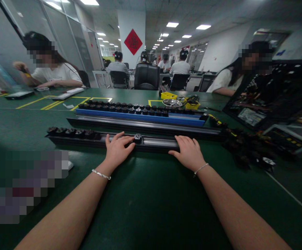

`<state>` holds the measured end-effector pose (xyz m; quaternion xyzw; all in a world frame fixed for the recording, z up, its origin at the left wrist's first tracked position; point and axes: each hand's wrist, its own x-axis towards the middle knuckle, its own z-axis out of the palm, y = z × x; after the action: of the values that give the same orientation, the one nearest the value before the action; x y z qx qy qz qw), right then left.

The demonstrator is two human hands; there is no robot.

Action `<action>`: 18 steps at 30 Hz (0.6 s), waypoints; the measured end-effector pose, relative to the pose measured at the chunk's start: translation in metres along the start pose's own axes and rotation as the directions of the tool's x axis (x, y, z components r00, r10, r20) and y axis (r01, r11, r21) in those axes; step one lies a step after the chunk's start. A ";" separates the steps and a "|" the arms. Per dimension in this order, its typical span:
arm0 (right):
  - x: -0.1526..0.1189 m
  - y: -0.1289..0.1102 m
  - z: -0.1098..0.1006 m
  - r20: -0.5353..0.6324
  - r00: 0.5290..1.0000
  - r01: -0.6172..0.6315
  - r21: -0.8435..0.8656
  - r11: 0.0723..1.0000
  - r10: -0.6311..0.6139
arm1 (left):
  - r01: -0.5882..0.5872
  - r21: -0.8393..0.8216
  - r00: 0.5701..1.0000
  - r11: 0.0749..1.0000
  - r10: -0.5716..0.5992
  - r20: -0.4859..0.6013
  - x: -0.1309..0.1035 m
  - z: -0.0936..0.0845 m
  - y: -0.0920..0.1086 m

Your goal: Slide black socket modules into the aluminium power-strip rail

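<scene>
A long black channel rail (156, 141) lies across the green table, with several dark parts (73, 132) lined up in its left end. My left hand (116, 149) rests over the rail's middle, fingers apart, its index fingertip and thumb beside a single black part with a silvery top (137, 138). Whether it grips that part is unclear. At the rail's right end, my right hand (189, 151) has its fingers over the far side and its thumb on the near side, gripping the rail. Bracelets circle both wrists.
Behind lie another black rail (140, 125) and a blue-edged rail (140, 116) filled with dark parts. A pile of dark parts (241, 147) is at the right, near an open black case (273, 90). Yellow trays (168, 95) stand farther back. People sit left, right and behind.
</scene>
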<state>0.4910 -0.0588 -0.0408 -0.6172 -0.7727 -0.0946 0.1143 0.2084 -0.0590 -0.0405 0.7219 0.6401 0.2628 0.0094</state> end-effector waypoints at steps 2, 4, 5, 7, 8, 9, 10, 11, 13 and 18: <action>0.000 0.000 0.000 -0.003 1.000 0.001 0.004 1.000 -0.001 | -0.007 0.007 1.000 1.000 0.007 0.009 0.000 -0.001 0.000; 0.000 0.000 0.000 -0.004 1.000 0.002 0.009 1.000 -0.002 | -0.013 0.010 1.000 1.000 0.013 0.013 0.000 -0.001 0.000; 0.000 0.000 0.000 -0.004 1.000 0.003 0.011 1.000 -0.003 | -0.015 0.010 1.000 1.000 0.014 0.014 0.000 -0.001 0.000; 0.000 0.000 0.000 -0.007 1.000 0.003 0.012 1.000 -0.003 | -0.019 0.010 1.000 1.000 0.019 0.014 0.000 -0.001 0.000; 0.000 0.000 0.000 -0.008 1.000 0.003 0.012 1.000 -0.003 | -0.023 0.010 1.000 1.000 0.023 0.013 0.000 0.000 0.000; 0.000 0.000 0.000 -0.009 1.000 0.002 0.013 1.000 -0.002 | -0.027 0.011 1.000 1.000 0.027 0.012 0.000 0.000 0.000; 0.000 0.000 0.000 -0.009 1.000 0.002 0.013 1.000 -0.002 | -0.033 0.012 0.999 0.999 0.033 0.011 0.000 0.000 0.000; 0.000 0.000 0.000 -0.008 1.000 0.001 0.014 1.000 -0.001 | -0.039 0.013 0.999 0.999 0.039 0.011 0.000 0.001 0.000; 0.000 0.000 0.000 -0.007 1.000 0.000 0.014 1.000 0.000 | -0.047 0.016 0.999 0.999 0.047 0.013 0.000 0.001 0.000; 0.000 -0.001 -0.001 -0.002 1.000 -0.003 0.013 1.000 0.003 | -0.052 0.020 0.999 0.998 0.052 0.014 -0.001 0.000 0.000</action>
<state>0.4904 -0.0594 -0.0402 -0.6176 -0.7722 -0.0900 0.1191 0.2085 -0.0599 -0.0410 0.7403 0.6235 0.2515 -0.0004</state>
